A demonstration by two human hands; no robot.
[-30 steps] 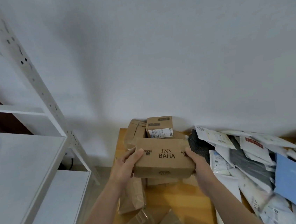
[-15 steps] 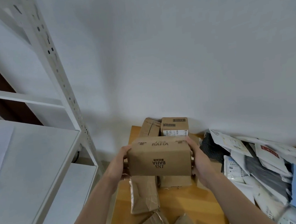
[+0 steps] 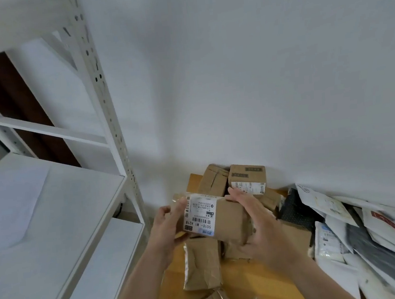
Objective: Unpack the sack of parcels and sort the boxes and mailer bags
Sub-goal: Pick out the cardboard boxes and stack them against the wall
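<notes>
I hold a brown cardboard box [image 3: 225,217] with a white shipping label facing me, above the wooden table [image 3: 245,288]. My left hand [image 3: 169,225] grips its left end, fingers curled round the edge. My right hand [image 3: 258,223] cups its right side with the fingers spread along the top. Behind it, more cardboard boxes [image 3: 247,178] are stacked against the wall. A heap of white, grey and black mailer bags [image 3: 361,236] covers the right of the table.
Brown paper-wrapped parcels [image 3: 202,265] lie on the table below the box and at the near edge. A white metal shelving rack [image 3: 52,213] stands on the left, its upright post close to my left hand. A plain white wall rises behind the table.
The box has been turned over in my hands: the printed brown face gave way to the side with the white label. My view has swung up and left.
</notes>
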